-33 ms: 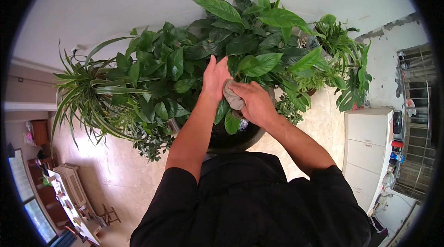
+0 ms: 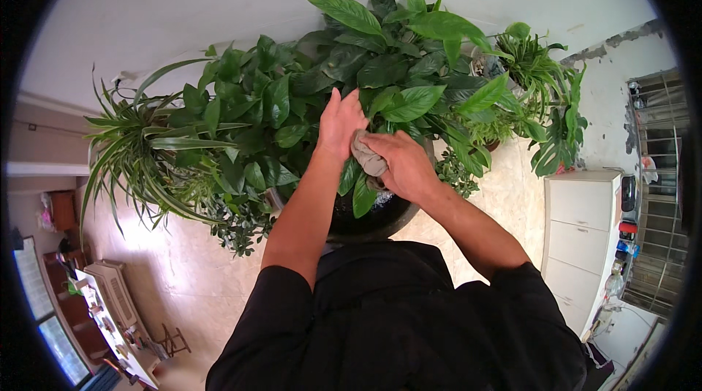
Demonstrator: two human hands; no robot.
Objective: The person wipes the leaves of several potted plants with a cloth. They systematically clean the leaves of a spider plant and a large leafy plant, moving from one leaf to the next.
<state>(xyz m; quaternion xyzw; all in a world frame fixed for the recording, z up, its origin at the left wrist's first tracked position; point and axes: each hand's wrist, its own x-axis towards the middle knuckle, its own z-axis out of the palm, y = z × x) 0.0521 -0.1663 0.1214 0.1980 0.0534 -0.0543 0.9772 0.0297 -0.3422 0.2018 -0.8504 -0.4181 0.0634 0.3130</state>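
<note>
A crumpled grey-beige cloth (image 2: 368,155) is bunched in my right hand (image 2: 404,163), whose fingers are closed around it. Right beside the cloth, my left hand (image 2: 339,125) reaches in among the broad green leaves. Its fingers look bent together, and whatever they hold is hidden. The leafy plant (image 2: 414,103) rises around and beyond both hands, with one drooping leaf (image 2: 363,196) hanging below the cloth. Under my forearms stands a dark round pot (image 2: 380,224), partly covered by foliage and my arms.
A spider plant (image 2: 146,138) spreads its long striped leaves at the left. More potted plants (image 2: 537,62) stand at the right against the white wall (image 2: 219,3). A white cabinet (image 2: 581,219) is near the barred window (image 2: 662,193). A cluttered white table (image 2: 110,321) stands lower left.
Both hands have shifted very slightly left along with the cloth, and my left fingers look more bent. The leaf below the cloth and a broad leaf above it have moved slightly.
</note>
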